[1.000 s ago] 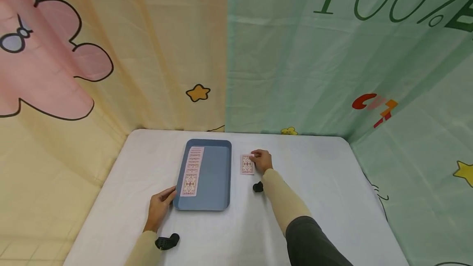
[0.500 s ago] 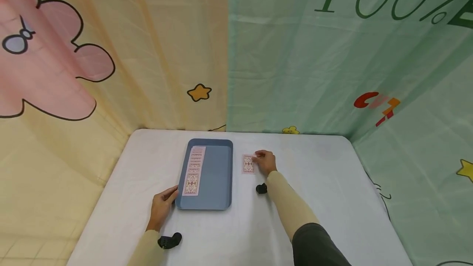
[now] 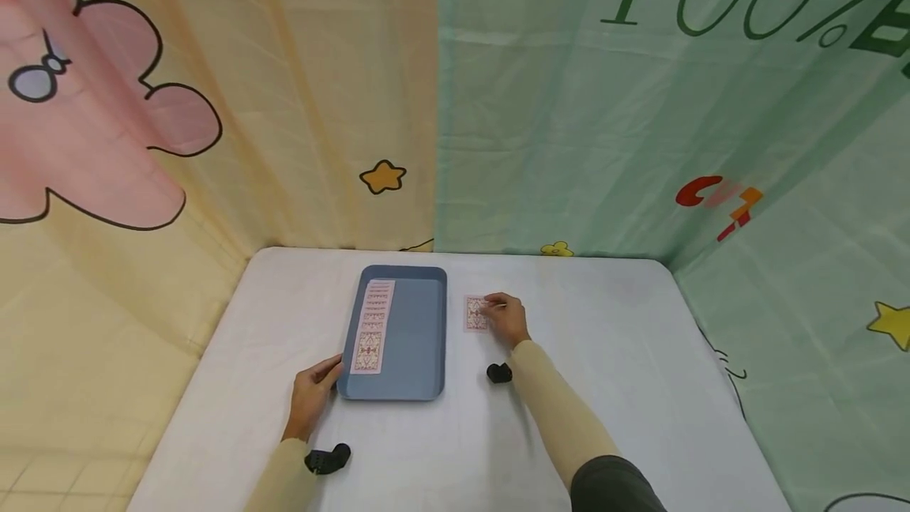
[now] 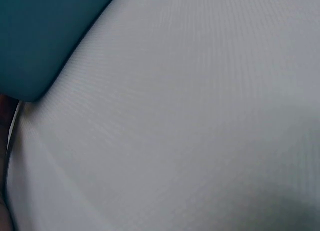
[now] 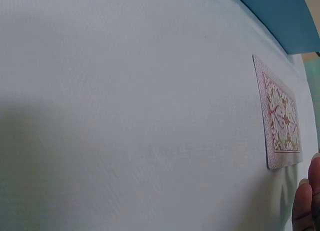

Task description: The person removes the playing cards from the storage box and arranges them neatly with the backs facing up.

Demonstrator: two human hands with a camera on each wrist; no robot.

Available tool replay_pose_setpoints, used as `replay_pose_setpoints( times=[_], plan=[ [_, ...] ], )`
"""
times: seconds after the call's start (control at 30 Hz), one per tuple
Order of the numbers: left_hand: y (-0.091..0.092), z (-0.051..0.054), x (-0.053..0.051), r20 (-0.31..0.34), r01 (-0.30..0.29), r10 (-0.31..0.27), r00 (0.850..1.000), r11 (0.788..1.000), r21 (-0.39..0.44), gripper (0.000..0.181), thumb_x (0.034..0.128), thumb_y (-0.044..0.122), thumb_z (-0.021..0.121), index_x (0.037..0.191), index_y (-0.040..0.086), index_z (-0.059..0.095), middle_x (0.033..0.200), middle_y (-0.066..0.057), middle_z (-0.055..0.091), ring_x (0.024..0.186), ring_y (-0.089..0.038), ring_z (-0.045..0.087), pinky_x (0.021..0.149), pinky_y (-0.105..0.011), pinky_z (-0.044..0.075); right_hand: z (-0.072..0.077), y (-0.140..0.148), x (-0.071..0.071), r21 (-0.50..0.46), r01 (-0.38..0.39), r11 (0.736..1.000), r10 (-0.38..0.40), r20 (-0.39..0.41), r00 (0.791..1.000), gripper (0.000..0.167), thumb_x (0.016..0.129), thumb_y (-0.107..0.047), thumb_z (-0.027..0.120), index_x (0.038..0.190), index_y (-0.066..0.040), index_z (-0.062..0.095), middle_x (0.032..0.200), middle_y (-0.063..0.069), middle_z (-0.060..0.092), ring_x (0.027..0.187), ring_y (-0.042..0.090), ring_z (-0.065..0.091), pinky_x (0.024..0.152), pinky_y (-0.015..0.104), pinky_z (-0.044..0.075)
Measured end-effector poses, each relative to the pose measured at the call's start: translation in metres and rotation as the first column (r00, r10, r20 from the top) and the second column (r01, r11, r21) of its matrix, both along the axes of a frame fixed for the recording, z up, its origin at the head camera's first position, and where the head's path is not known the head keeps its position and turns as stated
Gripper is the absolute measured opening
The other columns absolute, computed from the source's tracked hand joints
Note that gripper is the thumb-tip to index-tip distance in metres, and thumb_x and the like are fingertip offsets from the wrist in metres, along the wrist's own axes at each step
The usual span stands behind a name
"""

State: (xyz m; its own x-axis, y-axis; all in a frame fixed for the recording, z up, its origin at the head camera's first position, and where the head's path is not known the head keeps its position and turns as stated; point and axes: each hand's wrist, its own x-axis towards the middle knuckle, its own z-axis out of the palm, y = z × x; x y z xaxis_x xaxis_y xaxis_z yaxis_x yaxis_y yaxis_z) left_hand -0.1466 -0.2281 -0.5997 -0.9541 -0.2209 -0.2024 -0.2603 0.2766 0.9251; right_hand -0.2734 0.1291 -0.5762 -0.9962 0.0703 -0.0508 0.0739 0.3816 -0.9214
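Note:
A blue-grey tray (image 3: 415,338) lies on the white table, with an overlapping column of red-backed playing cards (image 3: 368,350) along its left side. My left hand (image 3: 309,400) holds the tray's near left edge with thumb and fingertips. One more playing card (image 3: 475,313) lies back up on the table right of the tray. Over its right edge are the bent fingers of my right hand (image 3: 508,318). In the right wrist view, the fingertips (image 5: 302,191) show close beside a corner of that card (image 5: 282,118), with a small gap; the thumb is hidden there.
Black wrist devices sit at the left wrist (image 3: 329,458) and right wrist (image 3: 500,373). The white-covered table (image 3: 604,370) extends to both sides, with printed curtains (image 3: 554,117) behind it. The tray wall (image 5: 285,21) rises past the card in the right wrist view.
My right hand has shifted slightly, its fingertips now covering a little more of the loose card's right edge. The left hand, tray and cards have stayed in place.

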Motion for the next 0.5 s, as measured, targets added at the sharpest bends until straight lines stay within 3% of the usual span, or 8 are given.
replay_pose_setpoints(
  times=[0.1,0.17,0.23,0.33,0.5],
  plan=[
    [-0.001,0.0,0.002,0.003,0.001,-0.001,1.0,1.0,-0.001,0.038,0.0971,0.018,0.058,0.13,-0.001,0.059,0.132,-0.018,0.057,0.125,-0.029,0.052,0.096,-0.025,0.046,0.002,-0.006,0.005,-0.019,-0.001,1.0,0.002,0.019,1.0,0.021,0.082,-0.005,0.075,0.102,-0.001,0.07,0.089,0.009,0.064,0.081,0.021,0.06,0.07,0.03,0.05],
    [-0.002,0.0,0.004,0.003,0.001,-0.001,1.0,1.0,0.002,0.038,0.0971,0.018,0.058,0.13,-0.002,0.058,0.132,-0.019,0.057,0.125,-0.029,0.052,0.09,-0.016,0.045,0.004,-0.01,0.007,-0.024,0.002,1.0,-0.001,0.048,0.999,0.024,0.083,-0.007,0.074,0.106,-0.002,0.07,0.094,0.01,0.064,0.085,0.021,0.059,0.072,0.029,0.049],
    [-0.002,-0.001,0.004,0.003,-0.002,0.002,1.0,1.0,0.012,0.039,0.0969,0.018,0.059,0.13,-0.002,0.058,0.132,-0.019,0.057,0.124,-0.029,0.052,0.085,-0.008,0.042,0.004,-0.014,0.009,-0.014,-0.004,1.0,0.005,0.046,0.999,0.026,0.083,-0.008,0.074,0.108,-0.002,0.07,0.096,0.01,0.065,0.087,0.021,0.059,0.073,0.029,0.049],
    [-0.002,-0.001,0.003,-0.004,0.002,-0.002,1.0,1.0,0.013,0.039,0.0968,0.019,0.06,0.13,-0.002,0.058,0.132,-0.02,0.057,0.124,-0.03,0.052,0.084,-0.008,0.041,0.01,-0.02,0.012,0.0,-0.021,1.0,0.021,0.023,1.0,0.026,0.084,-0.008,0.074,0.109,-0.002,0.07,0.096,0.009,0.065,0.087,0.021,0.058,0.074,0.029,0.049],
    [0.001,-0.001,0.001,-0.013,0.001,-0.001,1.0,1.0,0.008,0.038,0.0965,0.019,0.06,0.129,-0.002,0.059,0.132,-0.019,0.058,0.125,-0.029,0.052,0.097,-0.027,0.044,0.022,-0.029,0.018,-0.036,-0.061,0.997,0.062,0.026,0.998,0.03,0.083,-0.008,0.075,0.111,0.0,0.069,0.095,0.008,0.064,0.084,0.02,0.057,0.072,0.029,0.052]
  ],
)
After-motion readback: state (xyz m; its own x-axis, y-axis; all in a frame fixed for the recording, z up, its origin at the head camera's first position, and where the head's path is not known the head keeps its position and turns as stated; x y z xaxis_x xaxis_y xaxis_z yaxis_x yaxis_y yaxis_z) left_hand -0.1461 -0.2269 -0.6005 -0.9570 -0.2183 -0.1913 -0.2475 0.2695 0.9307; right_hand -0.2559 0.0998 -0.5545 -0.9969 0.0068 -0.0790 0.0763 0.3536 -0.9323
